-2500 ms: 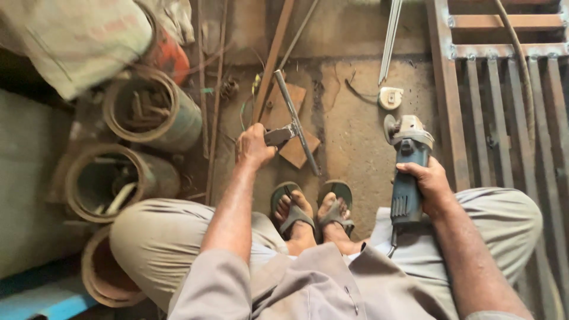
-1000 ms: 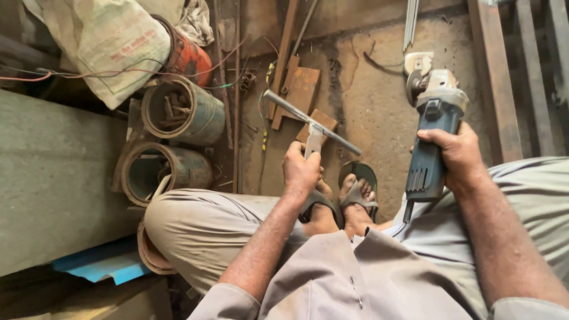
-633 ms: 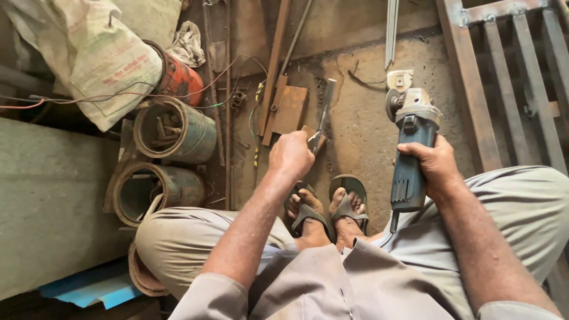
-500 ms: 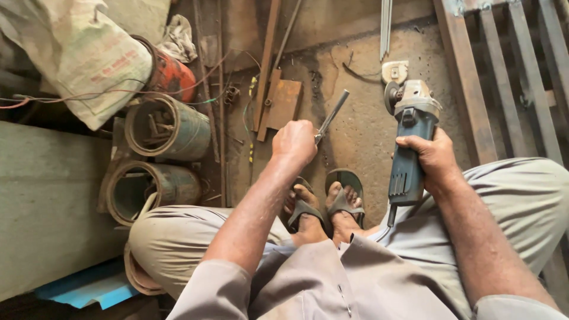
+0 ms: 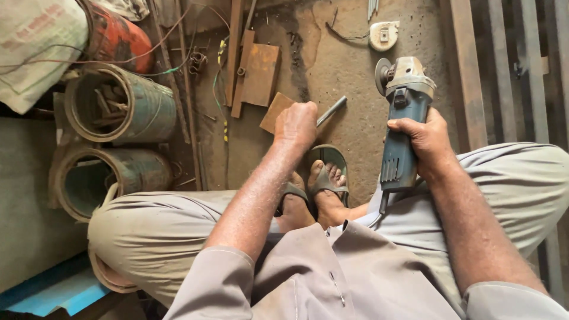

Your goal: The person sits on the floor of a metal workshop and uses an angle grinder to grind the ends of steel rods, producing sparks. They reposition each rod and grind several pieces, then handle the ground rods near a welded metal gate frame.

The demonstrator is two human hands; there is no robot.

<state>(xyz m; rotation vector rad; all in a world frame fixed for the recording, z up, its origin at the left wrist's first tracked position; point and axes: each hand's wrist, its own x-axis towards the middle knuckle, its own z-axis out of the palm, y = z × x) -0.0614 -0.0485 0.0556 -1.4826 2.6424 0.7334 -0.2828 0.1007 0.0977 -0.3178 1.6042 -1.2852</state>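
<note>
Squatting on a dusty workshop floor, we grip a blue-grey angle grinder (image 5: 403, 118) in our right hand (image 5: 428, 142), its disc end pointing away from us, above the ground w/ a worn, scuffed body. Our left hand (image 5: 296, 125) is clenched round a thin grey metal rod (image 5: 331, 111) that sticks out to the right, just above our sandalled feet (image 5: 317, 189). Rusty flat plates (image 5: 261, 74) lie beyond; two metal drums (image 5: 118, 136) sit at left.

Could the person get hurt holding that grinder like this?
Possibly. The right hand grips the angle grinder while the left hand holds a thin metal piece close to its disc. Both hands are bare, and the feet wear open sandals, so sparks could burn skin.
</note>
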